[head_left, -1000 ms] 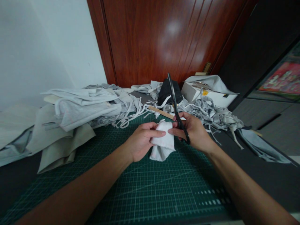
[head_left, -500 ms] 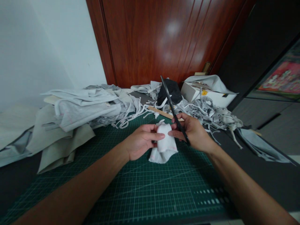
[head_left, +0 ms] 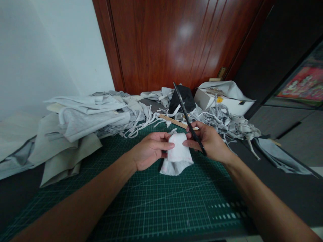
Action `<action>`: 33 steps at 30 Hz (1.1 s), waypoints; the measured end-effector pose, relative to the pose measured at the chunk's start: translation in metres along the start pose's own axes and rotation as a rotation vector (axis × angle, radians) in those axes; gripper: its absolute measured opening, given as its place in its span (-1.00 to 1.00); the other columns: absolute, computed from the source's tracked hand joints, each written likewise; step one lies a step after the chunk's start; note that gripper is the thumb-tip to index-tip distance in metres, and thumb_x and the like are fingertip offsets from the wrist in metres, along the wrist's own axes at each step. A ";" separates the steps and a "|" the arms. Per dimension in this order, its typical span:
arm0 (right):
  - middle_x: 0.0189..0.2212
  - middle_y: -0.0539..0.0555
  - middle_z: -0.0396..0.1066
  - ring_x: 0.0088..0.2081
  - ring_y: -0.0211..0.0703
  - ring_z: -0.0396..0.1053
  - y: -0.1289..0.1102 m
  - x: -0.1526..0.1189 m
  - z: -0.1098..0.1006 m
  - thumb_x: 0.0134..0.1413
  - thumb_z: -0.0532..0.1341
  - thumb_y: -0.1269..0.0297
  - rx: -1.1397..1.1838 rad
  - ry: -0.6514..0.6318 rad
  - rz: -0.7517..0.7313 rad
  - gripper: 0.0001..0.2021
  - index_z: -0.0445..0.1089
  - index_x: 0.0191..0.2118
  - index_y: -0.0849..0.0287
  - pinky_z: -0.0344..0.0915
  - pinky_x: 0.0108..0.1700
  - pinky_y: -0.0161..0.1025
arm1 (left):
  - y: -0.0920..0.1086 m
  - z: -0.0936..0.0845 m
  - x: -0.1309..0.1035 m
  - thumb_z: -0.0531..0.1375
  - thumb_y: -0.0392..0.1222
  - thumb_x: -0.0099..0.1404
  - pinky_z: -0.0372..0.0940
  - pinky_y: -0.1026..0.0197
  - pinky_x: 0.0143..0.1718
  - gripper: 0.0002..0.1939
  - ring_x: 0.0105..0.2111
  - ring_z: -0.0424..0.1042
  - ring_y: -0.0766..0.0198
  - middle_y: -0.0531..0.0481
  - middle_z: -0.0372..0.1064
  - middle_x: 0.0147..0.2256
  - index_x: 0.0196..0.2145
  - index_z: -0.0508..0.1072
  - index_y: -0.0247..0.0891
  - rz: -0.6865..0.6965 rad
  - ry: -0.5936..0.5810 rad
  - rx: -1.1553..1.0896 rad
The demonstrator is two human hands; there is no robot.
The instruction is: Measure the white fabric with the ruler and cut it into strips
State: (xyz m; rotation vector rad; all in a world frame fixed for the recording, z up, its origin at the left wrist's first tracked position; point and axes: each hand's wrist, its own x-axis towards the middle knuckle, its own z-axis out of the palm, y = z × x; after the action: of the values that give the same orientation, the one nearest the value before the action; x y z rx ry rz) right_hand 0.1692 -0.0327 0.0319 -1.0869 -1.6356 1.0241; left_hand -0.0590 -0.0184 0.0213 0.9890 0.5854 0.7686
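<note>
We find the cloth [head_left: 179,153] folded over above the mat [head_left: 151,205], pinched at its left side by the left hand [head_left: 148,151]. The right hand [head_left: 212,141] pinches its other side while also holding the scissors [head_left: 182,106], points away, near the ruler [head_left: 174,121]. We judge that this shared grip could let the cloth slip or the scissors swing, catching fabric or fingers.

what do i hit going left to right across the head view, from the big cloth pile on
folded cloth pile → left hand → small white cloth → right hand, holding black scissors → grey folded fabric at far right
</note>
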 end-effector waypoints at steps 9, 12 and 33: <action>-0.47 -0.11 0.41 -0.54 -0.30 0.26 0.002 0.001 -0.005 -0.27 0.63 0.16 0.000 0.038 0.030 -0.42 0.30 -0.21 0.11 0.14 -0.52 -0.32 | -0.003 -0.002 0.001 0.55 -0.30 -0.04 0.28 0.18 -0.20 -0.67 -0.30 0.48 0.22 -0.08 0.55 -0.31 -0.29 0.62 -0.34 -0.026 -0.005 0.078; -0.48 -0.13 0.37 -0.54 -0.31 0.24 0.003 0.001 -0.005 -0.24 0.62 0.17 0.000 0.031 0.008 -0.45 0.30 -0.22 0.12 0.13 -0.52 -0.32 | -0.003 -0.002 0.002 0.55 -0.21 0.01 0.28 0.19 -0.23 -0.72 -0.35 0.43 0.26 0.00 0.49 -0.38 -0.40 0.56 -0.32 0.030 0.027 0.051; -0.47 -0.09 0.39 -0.50 -0.27 0.30 0.005 0.003 -0.004 -0.28 0.64 0.17 -0.009 0.026 0.002 -0.42 0.30 -0.22 0.15 0.20 -0.48 -0.31 | -0.005 -0.003 0.002 0.47 -0.33 0.11 0.31 0.15 0.02 -0.41 -0.07 0.52 0.13 -0.20 0.59 0.00 0.12 0.59 -0.30 0.021 -0.180 -0.052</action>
State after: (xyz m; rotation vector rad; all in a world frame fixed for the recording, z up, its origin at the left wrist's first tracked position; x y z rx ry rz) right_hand 0.1731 -0.0276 0.0290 -1.1033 -1.6205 1.0007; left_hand -0.0582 -0.0174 0.0152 1.0060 0.3979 0.7014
